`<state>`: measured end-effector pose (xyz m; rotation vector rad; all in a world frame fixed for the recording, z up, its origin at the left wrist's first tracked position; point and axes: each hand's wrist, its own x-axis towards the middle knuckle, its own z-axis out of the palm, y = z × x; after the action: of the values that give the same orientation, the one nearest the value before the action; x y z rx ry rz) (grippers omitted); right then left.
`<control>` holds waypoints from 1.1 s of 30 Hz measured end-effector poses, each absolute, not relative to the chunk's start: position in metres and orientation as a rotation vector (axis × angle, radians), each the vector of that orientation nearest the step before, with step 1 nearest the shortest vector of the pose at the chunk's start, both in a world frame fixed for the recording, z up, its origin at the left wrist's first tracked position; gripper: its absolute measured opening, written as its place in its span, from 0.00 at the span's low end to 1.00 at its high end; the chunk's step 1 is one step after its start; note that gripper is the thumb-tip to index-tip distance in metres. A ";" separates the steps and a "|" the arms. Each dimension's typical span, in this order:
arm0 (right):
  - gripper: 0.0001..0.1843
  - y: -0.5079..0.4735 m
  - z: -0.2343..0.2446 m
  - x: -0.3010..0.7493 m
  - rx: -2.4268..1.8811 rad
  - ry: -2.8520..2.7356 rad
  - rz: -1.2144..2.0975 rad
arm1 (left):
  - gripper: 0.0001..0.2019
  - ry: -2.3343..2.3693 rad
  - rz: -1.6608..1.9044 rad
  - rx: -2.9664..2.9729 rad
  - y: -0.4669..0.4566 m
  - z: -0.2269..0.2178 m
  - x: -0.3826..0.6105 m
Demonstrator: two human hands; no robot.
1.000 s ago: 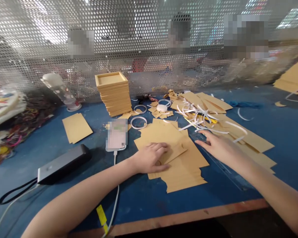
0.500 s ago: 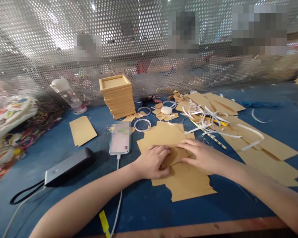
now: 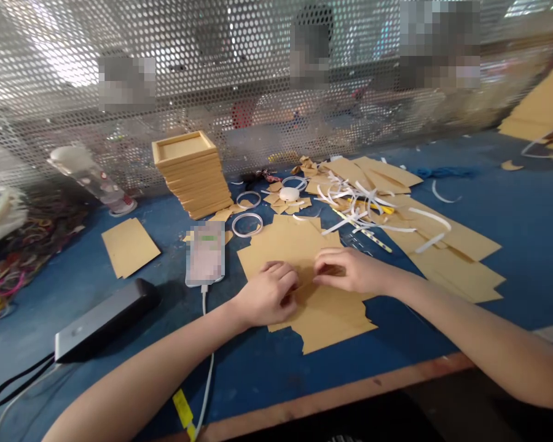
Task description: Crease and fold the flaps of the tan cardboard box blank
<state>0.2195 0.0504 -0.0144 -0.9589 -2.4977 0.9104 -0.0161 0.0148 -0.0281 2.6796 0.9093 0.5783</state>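
Observation:
A brown cardboard sheet [image 3: 334, 319] with notched edges lies in front of me, over more brown card [image 3: 286, 236] of the same colour. My left hand [image 3: 271, 293] rests on its left part, fingers curled in and closed against the card. On the far right part my right hand [image 3: 350, 270] has its thumb and fingertips drawn together at a crease in the sheet. The two hands are a short gap apart. What lies under the left fingers is hidden.
A stack of shallow card trays [image 3: 193, 178] stands behind. Left are a phone [image 3: 205, 255] on a cable, a black power bank [image 3: 105, 322], flat card pieces [image 3: 131, 247] and a tilted bottle [image 3: 94, 181]. White strips [image 3: 364, 199] litter cut cardboard [image 3: 461, 239] at right.
My right hand's fingers have curled in from a straighter reach, and the raised flap between the hands now lies flatter. The view has swung right, so everything sits further left.

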 end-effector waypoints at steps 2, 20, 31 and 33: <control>0.11 0.052 -0.012 0.222 -0.934 -2.503 0.948 | 0.03 0.872 0.568 2.655 0.015 -0.025 -0.016; 0.09 0.055 -0.014 0.215 -1.203 -2.364 1.130 | 0.12 0.980 0.352 2.511 0.022 -0.018 -0.015; 0.07 0.055 -0.014 0.211 -1.307 -2.337 1.078 | 0.16 0.942 0.274 2.675 0.028 -0.017 -0.015; 0.07 0.055 -0.015 0.211 -1.294 -2.356 1.066 | 0.16 0.929 0.283 2.701 0.028 -0.018 -0.015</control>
<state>0.2109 0.0554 -0.0149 -1.2936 -2.3562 1.0658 -0.0147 0.0280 -0.0182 2.7012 0.9289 0.2826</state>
